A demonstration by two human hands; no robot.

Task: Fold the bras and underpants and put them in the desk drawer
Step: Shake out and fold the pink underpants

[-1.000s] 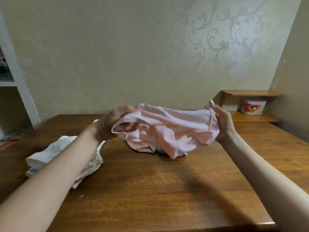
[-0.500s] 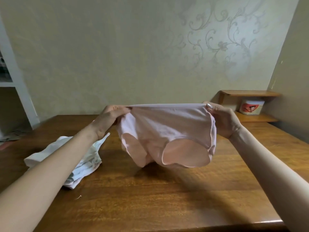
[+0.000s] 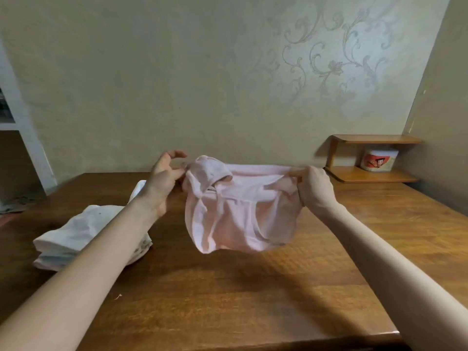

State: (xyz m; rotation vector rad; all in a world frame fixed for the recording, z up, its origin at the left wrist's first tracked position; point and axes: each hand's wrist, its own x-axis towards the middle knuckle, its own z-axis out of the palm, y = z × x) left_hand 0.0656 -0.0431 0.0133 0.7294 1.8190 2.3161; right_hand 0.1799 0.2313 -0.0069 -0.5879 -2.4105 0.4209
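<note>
Looking down through the head camera, I see the pink underpants [image 3: 240,214] held up over the wooden worktop [image 3: 228,300], stretched between both hands and clear of the wood. The right hand [image 3: 315,188] has its fingers [image 3: 295,174] curled tight round the right end of the waistband, knuckles toward me. The left hand [image 3: 162,183] meets the left end of the waistband, where a corner of the cloth has flopped over. Its thumb and a lower finger seem to pinch that edge, while the upper fingers [image 3: 174,155] are lifted clear and loosely bent. A pile of white garments [image 3: 76,234] lies on the worktop under the left forearm, apart from the pink pair. At the far right, a small wooden shelf [image 3: 374,174] against the wall carries a white tub [image 3: 379,159].
</note>
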